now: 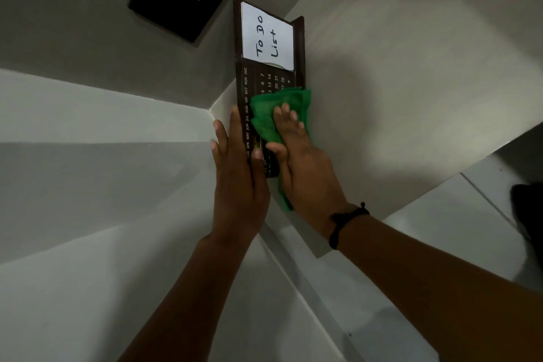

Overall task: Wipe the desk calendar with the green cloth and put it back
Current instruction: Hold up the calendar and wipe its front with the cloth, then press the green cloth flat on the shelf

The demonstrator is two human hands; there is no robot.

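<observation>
Desk calendar [271, 78] runs lengthwise up frame centre; flat R hand [299, 161] presses green cloth [264, 117] on lower half, L hand [238, 179] pinches left edge.

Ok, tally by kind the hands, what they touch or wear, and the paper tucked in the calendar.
Hands: 2, left hand and right hand
Cloths: 1, green cloth
Calendars: 1, desk calendar
Paper notes: 1, To Do List note
Wristbands: 1, black wristband
Total: 6
</observation>
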